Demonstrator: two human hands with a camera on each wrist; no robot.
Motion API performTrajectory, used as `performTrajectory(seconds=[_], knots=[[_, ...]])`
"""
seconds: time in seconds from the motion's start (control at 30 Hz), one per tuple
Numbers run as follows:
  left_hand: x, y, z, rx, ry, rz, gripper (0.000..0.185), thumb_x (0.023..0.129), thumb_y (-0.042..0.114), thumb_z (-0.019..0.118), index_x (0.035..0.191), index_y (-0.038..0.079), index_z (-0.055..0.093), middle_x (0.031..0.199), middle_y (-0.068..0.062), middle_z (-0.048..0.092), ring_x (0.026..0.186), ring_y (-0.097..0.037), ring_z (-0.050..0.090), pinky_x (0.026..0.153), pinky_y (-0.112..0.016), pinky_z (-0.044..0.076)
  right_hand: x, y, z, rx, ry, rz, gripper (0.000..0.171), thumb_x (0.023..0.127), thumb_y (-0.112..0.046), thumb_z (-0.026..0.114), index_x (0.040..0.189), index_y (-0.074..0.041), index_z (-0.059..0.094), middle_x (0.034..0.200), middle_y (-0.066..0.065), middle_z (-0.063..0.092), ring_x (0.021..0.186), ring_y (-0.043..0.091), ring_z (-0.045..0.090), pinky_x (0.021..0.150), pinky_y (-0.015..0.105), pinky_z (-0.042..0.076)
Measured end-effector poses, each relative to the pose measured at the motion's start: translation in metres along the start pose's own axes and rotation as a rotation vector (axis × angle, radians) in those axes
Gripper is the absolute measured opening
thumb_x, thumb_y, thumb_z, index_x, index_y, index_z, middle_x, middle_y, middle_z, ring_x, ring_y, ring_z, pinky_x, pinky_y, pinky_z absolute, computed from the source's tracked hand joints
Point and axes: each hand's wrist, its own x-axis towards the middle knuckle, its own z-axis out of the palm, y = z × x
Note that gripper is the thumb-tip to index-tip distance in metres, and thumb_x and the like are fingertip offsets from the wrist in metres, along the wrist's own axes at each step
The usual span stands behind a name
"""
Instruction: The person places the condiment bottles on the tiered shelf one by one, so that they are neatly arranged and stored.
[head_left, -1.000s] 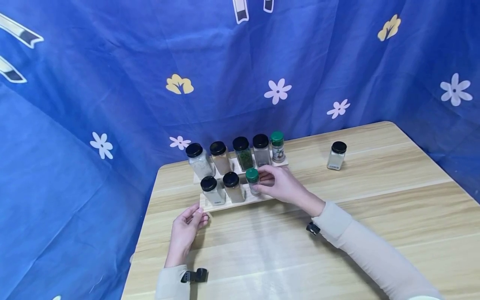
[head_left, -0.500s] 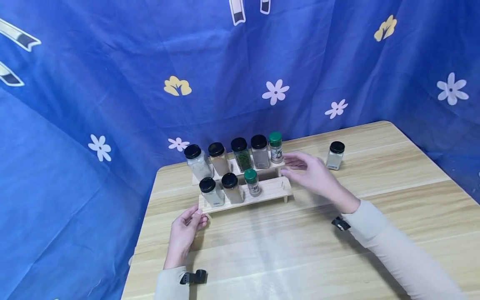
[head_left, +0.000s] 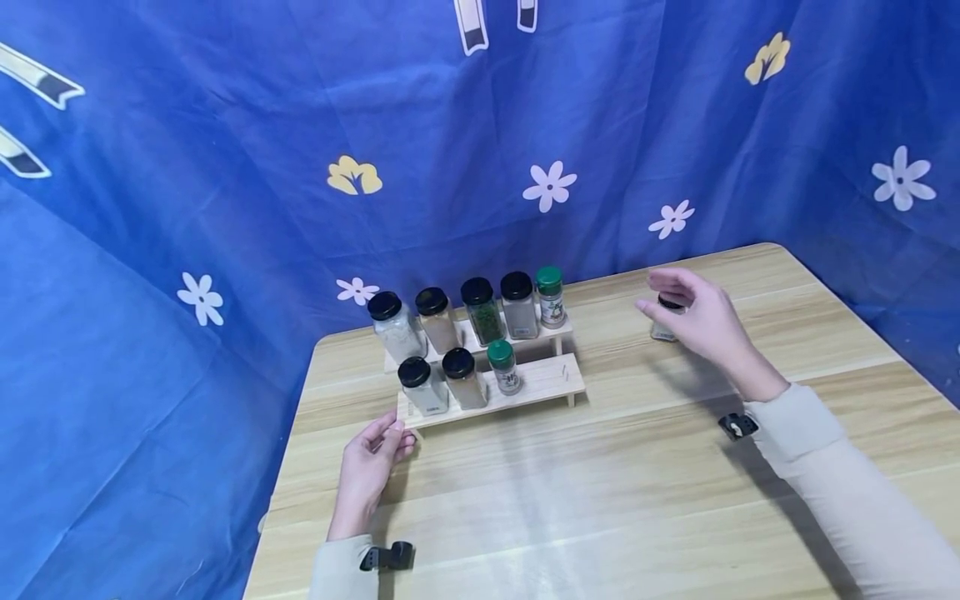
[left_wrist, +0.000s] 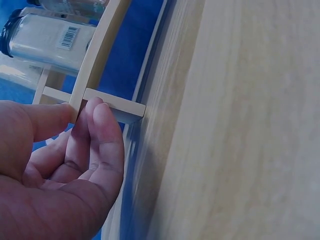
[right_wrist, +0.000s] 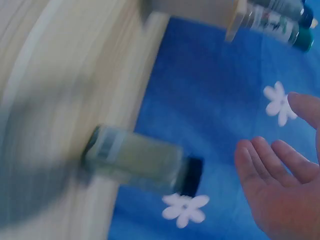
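My left hand (head_left: 369, 471) pinches the front left corner of a two-tier wooden spice rack (head_left: 551, 377). In the left wrist view the thumb lies on the shelf end, with fingers below it by the leg. My right hand (head_left: 708, 325) is over a black-lidded spice jar (right_wrist: 137, 157) that stands alone at the right. Its fingers are spread, and the right wrist view shows a gap between hand and jar. The head view has that jar partly hidden behind the hand. On the lower shelf stand two black-lidded jars and a green-lidded shaker (head_left: 505, 369).
The upper shelf bears several black-lidded jars, one with green flakes (head_left: 486, 321), and another green-lidded shaker (head_left: 551, 300) at its right end. A wooden table (head_left: 487, 517) lies under everything. A blue patterned curtain (head_left: 450, 150) hangs right behind the table's back edge.
My right hand has let go of the green-lidded shaker on the lower shelf and moved right to the lone jar. The left hand has stayed at the rack's corner.
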Motion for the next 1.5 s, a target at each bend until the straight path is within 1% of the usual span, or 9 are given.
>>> performTrajectory(seconds=[0.27,0.53,0.73,0.83,0.93,1.03,1.2,1.4,1.5], knots=[[0.000,-0.003,0.000,-0.009,-0.004,0.000,0.045,0.108,0.010,0.059,0.148,-0.009,0.050,0.101,-0.007,0.076,0.086,-0.006,0.074,0.084,-0.020,0.068,0.002,0.032,-0.013,-0.063,0.061,0.043,0.058,0.092,-0.026,0.084,0.140,-0.002,0.062,0.143,0.021,0.065,0.134,0.039,0.062,0.118,0.047,0.051],[-0.002,-0.002,0.002,-0.015,-0.001,0.009,0.044,0.108,0.008,0.058,0.147,-0.011,0.050,0.099,-0.006,0.075,0.085,-0.006,0.073,0.084,-0.020,0.068,0.002,0.056,-0.014,-0.065,-0.012,0.101,0.073,0.091,-0.020,0.084,0.150,0.005,0.049,0.147,0.032,0.056,0.134,0.051,0.058,0.117,0.062,0.049],[-0.003,-0.001,0.003,-0.018,0.001,0.000,0.045,0.108,0.008,0.059,0.148,-0.010,0.049,0.100,-0.006,0.076,0.085,-0.006,0.073,0.083,-0.020,0.068,-0.001,0.073,-0.009,-0.099,-0.070,0.142,0.068,0.092,-0.018,0.082,0.147,0.006,0.050,0.142,0.033,0.060,0.129,0.050,0.062,0.111,0.061,0.053],[-0.003,-0.001,0.003,-0.018,0.000,-0.002,0.045,0.108,0.008,0.059,0.148,-0.010,0.049,0.100,-0.006,0.076,0.085,-0.006,0.073,0.083,-0.020,0.068,-0.002,0.078,-0.007,-0.093,-0.080,0.153,0.062,0.094,-0.017,0.081,0.144,0.005,0.052,0.139,0.032,0.062,0.128,0.049,0.064,0.108,0.053,0.057],[-0.002,-0.001,0.003,-0.021,0.001,0.001,0.045,0.108,0.008,0.058,0.148,-0.010,0.049,0.099,-0.005,0.075,0.085,-0.006,0.073,0.083,-0.020,0.068,-0.003,0.081,-0.007,-0.068,-0.085,0.148,0.060,0.095,-0.016,0.080,0.143,0.007,0.052,0.138,0.034,0.061,0.127,0.050,0.063,0.098,0.024,0.063],[-0.002,-0.001,0.002,-0.021,0.000,0.001,0.045,0.108,0.008,0.058,0.148,-0.010,0.049,0.098,-0.005,0.075,0.084,-0.005,0.073,0.083,-0.019,0.068,-0.003,0.081,-0.007,-0.054,-0.083,0.139,0.056,0.095,-0.015,0.079,0.140,0.009,0.054,0.136,0.036,0.062,0.125,0.051,0.064,0.086,-0.001,0.054],[-0.002,0.000,0.002,-0.018,0.000,0.002,0.045,0.108,0.009,0.059,0.148,-0.010,0.050,0.098,-0.005,0.075,0.084,-0.005,0.073,0.083,-0.019,0.068,-0.006,0.080,-0.006,-0.093,-0.077,0.149,0.054,0.097,-0.022,0.078,0.138,0.007,0.056,0.133,0.034,0.065,0.123,0.049,0.067,0.093,0.019,0.064],[-0.001,0.001,0.002,-0.012,-0.001,-0.002,0.046,0.108,0.010,0.059,0.148,-0.009,0.049,0.098,-0.004,0.075,0.085,-0.005,0.073,0.083,-0.020,0.068,-0.011,0.072,-0.002,-0.051,-0.072,0.107,0.052,0.098,-0.021,0.078,0.137,0.007,0.058,0.129,0.033,0.068,0.117,0.047,0.070,0.084,-0.004,0.053],[-0.002,0.002,0.001,-0.011,0.003,-0.002,0.045,0.108,0.009,0.059,0.148,-0.009,0.050,0.098,-0.004,0.075,0.084,-0.005,0.073,0.083,-0.019,0.068,-0.014,0.060,0.002,-0.015,-0.074,0.067,0.050,0.095,-0.018,0.080,0.136,0.005,0.061,0.126,0.030,0.070,0.113,0.042,0.072,0.088,0.001,0.057]])
